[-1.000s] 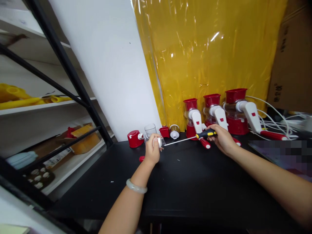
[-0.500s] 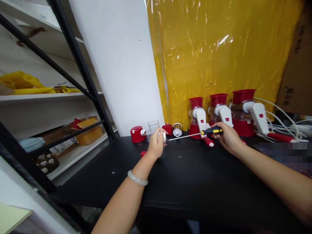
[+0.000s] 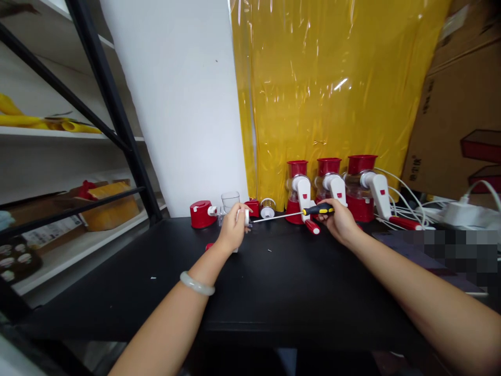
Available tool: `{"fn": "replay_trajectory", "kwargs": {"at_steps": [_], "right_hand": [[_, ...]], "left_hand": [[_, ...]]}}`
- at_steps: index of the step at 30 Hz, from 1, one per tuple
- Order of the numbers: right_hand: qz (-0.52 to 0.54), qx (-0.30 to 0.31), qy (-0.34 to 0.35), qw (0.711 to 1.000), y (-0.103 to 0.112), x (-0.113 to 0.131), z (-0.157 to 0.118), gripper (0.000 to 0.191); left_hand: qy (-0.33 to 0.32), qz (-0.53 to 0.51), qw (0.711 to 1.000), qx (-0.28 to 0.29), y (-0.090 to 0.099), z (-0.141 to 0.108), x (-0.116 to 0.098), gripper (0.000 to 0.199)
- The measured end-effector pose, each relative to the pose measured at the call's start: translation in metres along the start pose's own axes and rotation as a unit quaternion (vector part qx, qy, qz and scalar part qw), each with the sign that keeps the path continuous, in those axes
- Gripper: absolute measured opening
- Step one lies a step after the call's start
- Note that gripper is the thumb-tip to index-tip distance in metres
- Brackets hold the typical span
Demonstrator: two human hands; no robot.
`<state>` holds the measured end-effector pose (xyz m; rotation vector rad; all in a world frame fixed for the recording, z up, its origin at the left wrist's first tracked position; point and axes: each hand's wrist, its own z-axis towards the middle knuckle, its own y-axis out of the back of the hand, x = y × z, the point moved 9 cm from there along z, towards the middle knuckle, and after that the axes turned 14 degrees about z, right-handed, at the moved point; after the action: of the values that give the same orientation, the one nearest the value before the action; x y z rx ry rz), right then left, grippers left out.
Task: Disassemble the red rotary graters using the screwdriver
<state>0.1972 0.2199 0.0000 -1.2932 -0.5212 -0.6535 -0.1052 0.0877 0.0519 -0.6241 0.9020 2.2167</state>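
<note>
My left hand (image 3: 232, 230) is closed round a small white part (image 3: 246, 217), above the black table (image 3: 274, 282). My right hand (image 3: 340, 221) grips the black and yellow handle of a screwdriver (image 3: 319, 209). Its long metal shaft points left, and its tip is at the white part. Beyond my left hand are a red base (image 3: 202, 214), a clear plastic piece (image 3: 230, 199), a small red piece (image 3: 253, 208) and a metal drum (image 3: 268, 208). Another red piece (image 3: 210, 246) is partly hidden by my left hand.
Three red and white crank machines (image 3: 298, 183) stand at the back right, before yellow plastic sheeting (image 3: 321, 94). White cables (image 3: 434, 204) and a dark flat object (image 3: 415, 256) are at the right. A black-framed shelf (image 3: 117, 130) stands at the left.
The camera's view has swung to the right, so hands and objects appear further left. Both hands keep their grips, and the screwdriver still points to the white part.
</note>
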Motion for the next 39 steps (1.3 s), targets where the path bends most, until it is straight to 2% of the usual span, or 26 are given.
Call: {"fn": "replay_trajectory", "kwargs": {"at_steps": [9,12,15,17,20,25,32,39], "right_hand": [[0.060,-0.009,-0.011,0.998,-0.003,0.007,-0.004,0.012],[0.055,0.008,0.016,0.998,-0.007,0.011,-0.004,0.026],[-0.003,0.025,0.060,0.998,-0.008,0.016,-0.003,0.042],[-0.047,0.045,0.089,0.994,-0.011,0.019,-0.003,0.044],[-0.043,0.054,0.095,0.993,-0.013,0.018,-0.004,0.036],[0.053,0.028,0.041,0.997,-0.016,0.012,-0.007,0.016],[0.068,0.006,0.039,0.997,-0.016,0.014,-0.008,0.013],[0.090,0.018,0.009,0.996,-0.017,0.013,-0.011,0.005]], "left_hand": [[-0.017,-0.013,1.000,0.000,-0.003,0.003,-0.007,0.041],[-0.025,-0.018,0.999,-0.013,-0.003,0.005,-0.004,0.042],[-0.024,-0.031,0.999,-0.027,-0.001,0.007,0.000,0.044],[-0.023,-0.039,0.998,-0.036,0.001,0.008,0.002,0.046],[-0.027,-0.043,0.998,-0.042,0.003,0.008,0.001,0.048],[-0.028,-0.045,0.998,-0.035,0.003,0.007,-0.001,0.048],[-0.021,-0.044,0.998,-0.034,0.003,0.007,0.002,0.045],[-0.024,-0.047,0.998,-0.039,0.004,0.007,0.001,0.044]]}}
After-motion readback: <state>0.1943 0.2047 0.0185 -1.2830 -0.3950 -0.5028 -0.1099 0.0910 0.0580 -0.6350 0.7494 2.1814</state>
